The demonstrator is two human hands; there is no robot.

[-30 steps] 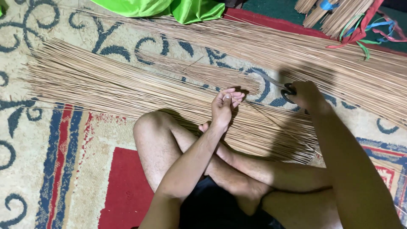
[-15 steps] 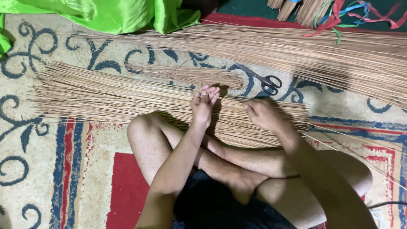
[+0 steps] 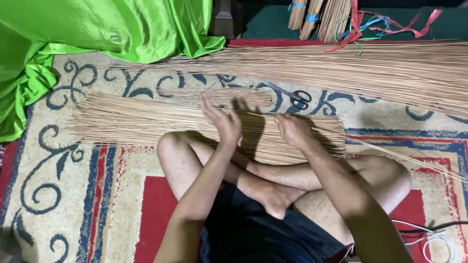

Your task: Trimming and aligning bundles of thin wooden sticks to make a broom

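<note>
Left hand raised, fingers spread; right hand palm-down, fingers curled.

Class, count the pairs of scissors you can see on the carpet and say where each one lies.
1. The black scissors lie on the carpet between the far stick pile and the near pile, beyond the right hand. Others may be hidden under sticks.
</note>
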